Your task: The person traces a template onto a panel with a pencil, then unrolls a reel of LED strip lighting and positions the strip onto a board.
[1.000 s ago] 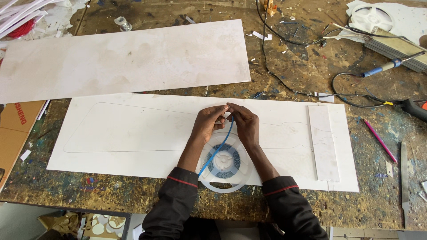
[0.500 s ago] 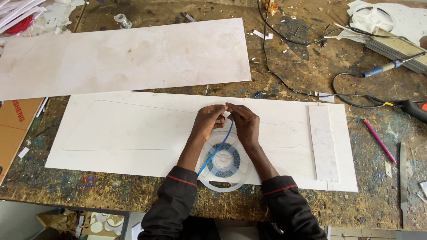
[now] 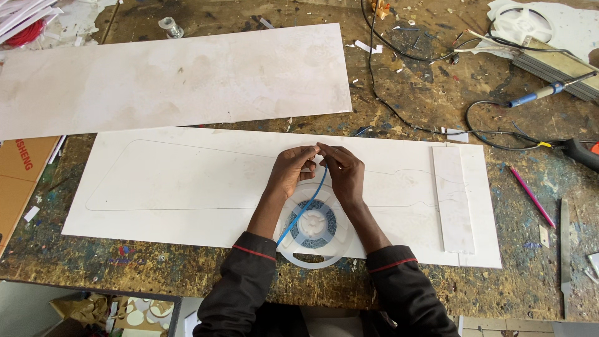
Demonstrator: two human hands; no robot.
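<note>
— Blue strip [image 3: 310,201] is seen between the two hands; by which hand is it held?

— It is pinched at its upper end by the fingertips of both. The left hand [image 3: 291,171] is closed around the end from the left side, and the right hand [image 3: 342,171] is closed on it from the right, so the fingertips are touching each other above the strip.

— Where is the strip coming from?

— It is drawn up from a clear plastic reel [image 3: 313,228], which is laid flat between the wrists, at the near edge of the white board [image 3: 187,187]. A blue coil is wound around the hub of the reel.

— What is found around the board?

— A thin outline is drawn on the board, and a narrow white piece [image 3: 452,198] is laid on its right part. A second, duller panel [image 3: 175,75] is placed behind it on the paint-stained workbench [image 3: 405,93]. To the right, a pink pencil [image 3: 531,196] and a soldering iron [image 3: 540,93] with black cables are seen, well apart from the hands.
</note>
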